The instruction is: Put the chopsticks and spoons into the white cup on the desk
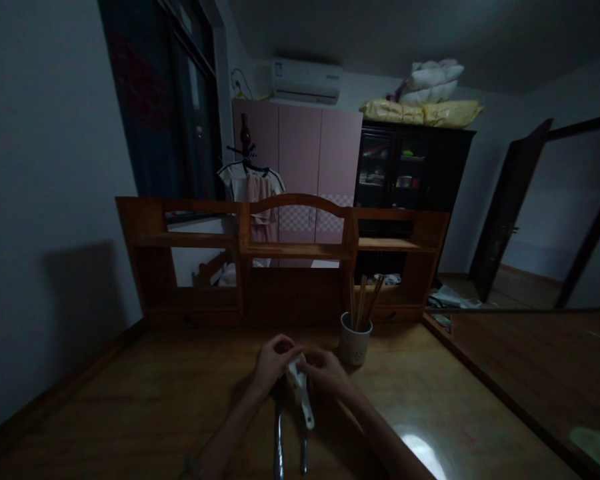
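Both my hands are closed around the bowl end of a white soup spoon (305, 400), whose handle, with a small hole at its tip, points back towards me. My left hand (271, 365) grips it from the left and my right hand (327, 375) from the right; the fingers partly cover it. Below them, a shiny metal utensil (279, 440) and a shorter metal one (304, 453) lie on the wooden table (180, 393). Their far ends are hidden, so I cannot tell their kind. Just beyond my right hand stands a pale cup (354, 347) holding several chopsticks (361, 303).
A wooden shelf unit (295, 251) rises along the table's far edge. A raised wooden rim (495, 381) runs down the right side, and a wall (55, 267) borders the left. Behind are a pink wardrobe (300, 150) and a dark cabinet (437, 167).
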`<move>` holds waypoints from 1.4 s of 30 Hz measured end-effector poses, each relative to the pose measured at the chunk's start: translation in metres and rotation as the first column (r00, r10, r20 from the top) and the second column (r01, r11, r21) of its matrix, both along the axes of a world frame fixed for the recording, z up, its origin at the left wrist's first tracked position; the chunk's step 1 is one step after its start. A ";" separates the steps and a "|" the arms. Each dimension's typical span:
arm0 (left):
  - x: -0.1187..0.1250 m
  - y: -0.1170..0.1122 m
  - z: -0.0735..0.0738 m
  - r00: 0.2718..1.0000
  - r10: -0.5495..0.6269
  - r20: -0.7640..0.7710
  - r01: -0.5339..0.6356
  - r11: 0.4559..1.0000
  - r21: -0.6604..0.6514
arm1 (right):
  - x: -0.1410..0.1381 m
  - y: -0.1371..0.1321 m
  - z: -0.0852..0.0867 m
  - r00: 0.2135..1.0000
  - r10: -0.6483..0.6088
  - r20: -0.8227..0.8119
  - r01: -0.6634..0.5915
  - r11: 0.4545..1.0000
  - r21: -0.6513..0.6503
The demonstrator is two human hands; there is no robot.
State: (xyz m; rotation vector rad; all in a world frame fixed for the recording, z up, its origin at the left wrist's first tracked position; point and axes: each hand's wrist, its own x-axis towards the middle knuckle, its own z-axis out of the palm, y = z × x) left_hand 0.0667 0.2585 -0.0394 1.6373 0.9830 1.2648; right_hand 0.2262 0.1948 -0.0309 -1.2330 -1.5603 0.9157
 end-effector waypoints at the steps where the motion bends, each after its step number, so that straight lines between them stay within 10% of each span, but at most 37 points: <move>1: 0.001 -0.001 0.001 1.000 -0.012 0.009 0.012 1.000 -0.003 | 0.000 0.002 -0.004 0.997 0.041 -0.068 -0.043 0.998 -0.042; 7: 0.002 -0.005 0.000 0.997 -0.047 0.053 0.054 0.991 -0.122 | 0.003 0.001 -0.015 0.975 0.011 -0.222 -0.041 0.991 -0.129; 19: -0.004 -0.003 -0.004 0.982 0.118 -0.148 -0.106 0.991 0.084 | 0.004 0.008 -0.024 0.882 -0.087 -0.462 -0.011 0.978 -0.206; 42: -0.001 0.005 -0.023 0.934 0.061 -0.353 0.010 0.980 0.197 | -0.002 -0.001 -0.014 0.694 0.017 -0.720 -0.204 0.963 -0.174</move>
